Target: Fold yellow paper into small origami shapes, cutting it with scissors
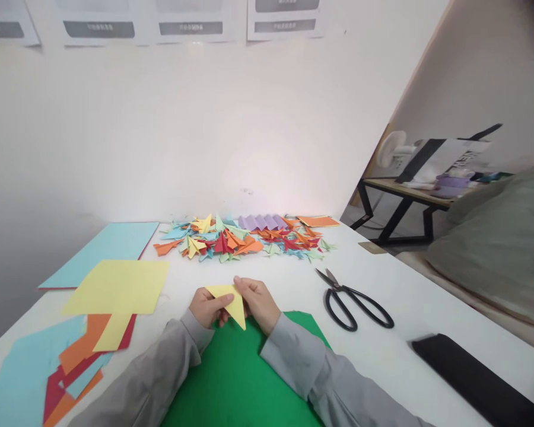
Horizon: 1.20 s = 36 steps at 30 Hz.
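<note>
Between my two hands is a folded piece of yellow paper (235, 305), triangular, with one point hanging down. My left hand (208, 307) pinches its left side, thumb lying across the front. At the upper right corner, my right hand (257, 301) grips the paper with its thumb near the top edge; its other fingers are partly hidden behind. Both hands are just above a green sheet (244, 379) on the white table. Black-handled scissors (345, 299) lie to the right of my right hand, blades partly apart.
Folded paper planes (222, 242) are heaped along the wall, near a pleated purple paper (262, 222). Yellow sheets (120, 287), blue sheets (102, 249) and coloured scraps (78, 367) lie left. A black object (476, 373) lies front right. A person in a green top (493, 231) is beyond the table.
</note>
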Each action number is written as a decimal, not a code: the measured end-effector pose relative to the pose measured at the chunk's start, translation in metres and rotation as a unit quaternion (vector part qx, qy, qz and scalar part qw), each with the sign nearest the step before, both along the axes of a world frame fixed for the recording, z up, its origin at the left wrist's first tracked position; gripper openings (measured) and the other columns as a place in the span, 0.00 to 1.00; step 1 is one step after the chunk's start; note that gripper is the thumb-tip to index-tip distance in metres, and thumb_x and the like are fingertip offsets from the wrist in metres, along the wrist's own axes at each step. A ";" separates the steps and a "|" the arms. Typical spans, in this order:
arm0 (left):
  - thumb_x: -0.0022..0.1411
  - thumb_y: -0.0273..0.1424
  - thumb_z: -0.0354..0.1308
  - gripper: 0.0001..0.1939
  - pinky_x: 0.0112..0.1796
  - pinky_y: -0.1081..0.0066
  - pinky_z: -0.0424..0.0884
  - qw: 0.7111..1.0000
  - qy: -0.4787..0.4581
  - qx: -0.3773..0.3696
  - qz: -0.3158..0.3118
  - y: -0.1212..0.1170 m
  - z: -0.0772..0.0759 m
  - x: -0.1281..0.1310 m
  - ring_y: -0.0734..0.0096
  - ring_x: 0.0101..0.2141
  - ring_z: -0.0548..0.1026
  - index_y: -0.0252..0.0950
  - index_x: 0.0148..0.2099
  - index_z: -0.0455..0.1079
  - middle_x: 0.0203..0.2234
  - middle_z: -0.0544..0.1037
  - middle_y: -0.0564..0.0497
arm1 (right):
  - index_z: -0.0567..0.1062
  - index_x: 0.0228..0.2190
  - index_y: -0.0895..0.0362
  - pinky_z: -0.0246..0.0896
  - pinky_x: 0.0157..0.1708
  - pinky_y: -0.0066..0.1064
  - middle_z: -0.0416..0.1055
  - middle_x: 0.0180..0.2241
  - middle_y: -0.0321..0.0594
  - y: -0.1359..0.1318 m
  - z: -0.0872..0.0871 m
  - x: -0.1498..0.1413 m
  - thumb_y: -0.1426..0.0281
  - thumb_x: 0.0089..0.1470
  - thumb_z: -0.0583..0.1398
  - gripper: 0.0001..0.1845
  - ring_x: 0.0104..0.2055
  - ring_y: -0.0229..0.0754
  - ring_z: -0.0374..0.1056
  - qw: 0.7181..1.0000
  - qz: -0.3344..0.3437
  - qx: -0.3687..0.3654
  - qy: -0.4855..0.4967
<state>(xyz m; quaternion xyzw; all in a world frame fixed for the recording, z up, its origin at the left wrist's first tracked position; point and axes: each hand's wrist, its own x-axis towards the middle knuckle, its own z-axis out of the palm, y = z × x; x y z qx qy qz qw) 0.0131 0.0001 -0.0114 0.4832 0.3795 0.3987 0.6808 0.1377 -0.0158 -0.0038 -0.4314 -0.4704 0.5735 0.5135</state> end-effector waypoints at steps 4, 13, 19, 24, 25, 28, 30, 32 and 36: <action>0.35 0.40 0.64 0.18 0.09 0.77 0.56 1.000 -0.012 0.002 0.006 0.000 -0.002 -0.001 0.76 0.10 0.64 0.29 0.21 0.66 0.10 0.68 0.51 | 0.62 0.15 0.57 0.43 0.11 0.23 0.60 0.09 0.30 -0.006 -0.001 -0.004 0.51 0.46 0.51 0.23 0.11 0.31 0.53 0.998 0.030 0.045 -0.043; 0.31 0.36 0.67 0.17 0.20 0.70 0.67 0.995 -0.074 -0.010 0.070 0.002 -0.006 -0.003 0.71 0.17 0.70 0.30 0.22 0.67 0.13 0.71 0.51 | 0.61 0.14 0.57 0.45 0.12 0.23 0.55 0.10 0.28 -0.009 -0.003 -0.005 0.53 0.48 0.50 0.23 0.12 0.30 0.52 0.989 0.023 0.095 -0.111; 0.32 0.35 0.67 0.16 0.20 0.66 0.67 0.993 -0.078 -0.037 0.082 -0.001 -0.001 -0.001 0.67 0.17 0.70 0.30 0.22 0.68 0.12 0.71 0.52 | 0.61 0.15 0.57 0.46 0.14 0.23 0.55 0.10 0.28 -0.009 -0.004 -0.005 0.53 0.49 0.49 0.23 0.13 0.30 0.52 0.985 0.014 0.100 -0.142; 0.33 0.34 0.66 0.15 0.21 0.70 0.67 0.991 -0.077 0.002 0.105 0.000 -0.004 0.000 0.72 0.18 0.70 0.30 0.23 0.69 0.14 0.72 0.52 | 0.60 0.15 0.57 0.47 0.15 0.23 0.55 0.12 0.29 -0.008 -0.004 -0.006 0.52 0.49 0.49 0.23 0.15 0.31 0.52 0.983 0.002 0.105 -0.151; 0.34 0.35 0.66 0.15 0.21 0.70 0.67 0.992 -0.076 0.011 0.103 0.000 -0.006 0.000 0.72 0.18 0.70 0.30 0.23 0.69 0.15 0.72 0.52 | 0.60 0.15 0.57 0.47 0.15 0.24 0.55 0.12 0.29 -0.009 -0.004 -0.006 0.52 0.49 0.49 0.23 0.16 0.31 0.52 0.982 -0.004 0.107 -0.155; 0.34 0.36 0.65 0.16 0.20 0.69 0.66 0.994 -0.073 0.011 0.075 0.002 -0.008 -0.001 0.70 0.17 0.70 0.30 0.24 0.69 0.14 0.72 0.52 | 0.60 0.15 0.57 0.48 0.16 0.24 0.55 0.12 0.29 -0.010 -0.004 -0.006 0.52 0.49 0.49 0.23 0.16 0.31 0.53 0.982 -0.002 0.104 -0.161; 0.33 0.37 0.66 0.17 0.18 0.68 0.66 0.996 -0.069 -0.006 0.057 0.002 -0.008 -0.002 0.68 0.16 0.70 0.30 0.24 0.68 0.13 0.72 0.51 | 0.61 0.15 0.57 0.48 0.16 0.24 0.56 0.11 0.29 -0.010 -0.004 -0.006 0.53 0.50 0.49 0.23 0.15 0.32 0.54 0.982 0.007 0.101 -0.160; 0.32 0.37 0.66 0.18 0.18 0.68 0.66 0.996 -0.064 -0.022 0.050 0.002 -0.006 -0.003 0.68 0.16 0.70 0.30 0.24 0.67 0.13 0.72 0.51 | 0.61 0.15 0.57 0.48 0.16 0.24 0.56 0.11 0.29 -0.011 -0.004 -0.006 0.53 0.50 0.49 0.23 0.15 0.32 0.54 0.982 0.007 0.104 -0.158; 0.29 0.37 0.67 0.19 0.19 0.70 0.65 0.995 -0.067 -0.056 0.055 0.001 0.001 -0.003 0.70 0.16 0.69 0.29 0.21 0.67 0.12 0.71 0.50 | 0.61 0.14 0.57 0.46 0.15 0.24 0.55 0.11 0.29 -0.011 -0.003 -0.007 0.54 0.49 0.50 0.23 0.15 0.31 0.52 0.982 -0.005 0.112 -0.153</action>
